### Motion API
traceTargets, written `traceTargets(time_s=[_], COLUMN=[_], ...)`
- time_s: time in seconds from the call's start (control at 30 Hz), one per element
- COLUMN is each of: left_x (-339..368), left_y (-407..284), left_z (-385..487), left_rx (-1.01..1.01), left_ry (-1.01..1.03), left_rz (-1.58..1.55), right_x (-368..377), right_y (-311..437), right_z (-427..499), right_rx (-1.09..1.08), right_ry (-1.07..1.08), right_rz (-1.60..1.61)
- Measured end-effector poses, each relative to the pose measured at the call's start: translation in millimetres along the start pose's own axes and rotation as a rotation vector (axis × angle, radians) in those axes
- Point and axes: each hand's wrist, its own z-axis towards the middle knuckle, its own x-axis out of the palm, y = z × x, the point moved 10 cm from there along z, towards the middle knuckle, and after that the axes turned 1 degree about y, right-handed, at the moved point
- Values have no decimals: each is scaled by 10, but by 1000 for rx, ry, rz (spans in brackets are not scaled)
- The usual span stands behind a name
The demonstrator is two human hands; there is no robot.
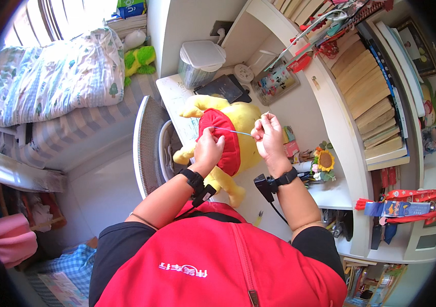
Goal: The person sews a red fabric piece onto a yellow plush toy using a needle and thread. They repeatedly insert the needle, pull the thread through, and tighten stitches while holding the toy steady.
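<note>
A yellow plush toy (246, 119) in a red cloth garment (230, 149) lies on the white desk in front of me. My left hand (209, 147) rests on the red cloth, its fingers bent close together at the cloth; what lies between them is hidden. Raised to the right of the toy is my right hand (267, 134), with thumb and fingertips pinched together. A thin light-blue thread (235, 131) runs fairly straight from the red cloth by my left hand to my right hand. Whether a needle is at my right fingertips is too small to tell.
A lidded plastic container (201, 63), a dark notebook (222, 89) and a white socket unit (243, 73) stand at the desk's back. A mesh-backed chair (147, 149) is at the left. Bookshelves (364, 88) and a crocheted sunflower (324, 160) are to the right.
</note>
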Motion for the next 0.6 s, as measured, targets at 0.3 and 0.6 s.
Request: traceTargets(time_s=[0.3, 0.6], left_x=[36, 382], left_y=[671, 1266], left_z=[84, 420], left_rx=[-151, -517], left_ry=[-232, -59], left_rz=[-72, -417], right_x=[-383, -579], right_y=[-490, -1547], right_z=[384, 168], right_rx=[9, 203], right_ry=[-115, -86], right_rz=[-120, -391])
